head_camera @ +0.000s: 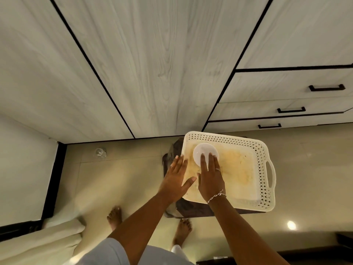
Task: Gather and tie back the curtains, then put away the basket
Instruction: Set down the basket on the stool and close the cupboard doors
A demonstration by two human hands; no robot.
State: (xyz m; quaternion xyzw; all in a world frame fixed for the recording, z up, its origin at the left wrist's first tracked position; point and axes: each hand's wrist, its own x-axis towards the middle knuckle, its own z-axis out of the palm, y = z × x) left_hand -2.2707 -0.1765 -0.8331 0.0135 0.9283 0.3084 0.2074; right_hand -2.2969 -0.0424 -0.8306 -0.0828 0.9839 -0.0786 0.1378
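Observation:
A shallow cream plastic basket (pixel 264 163) with perforated walls and a side handle rests on a small dark stool (pixel 178 146) in front of the wardrobe. A round white lid-like disc (pixel 205 150) lies inside it near the left end. My right hand (pixel 211 175) is flat over the basket's floor, fingertips on the disc, fingers extended. My left hand (pixel 176 177) hovers at the basket's left rim, fingers spread, holding nothing. No curtain is clearly in view.
Tall pale wood-grain wardrobe doors (pixel 162 64) stand directly ahead, with three drawers with black handles (pixel 291 110) at right. A small clear glass object (pixel 100 152) sits on the tiled floor at left. Cream fabric (pixel 38 243) lies at lower left. My bare feet stand below the stool.

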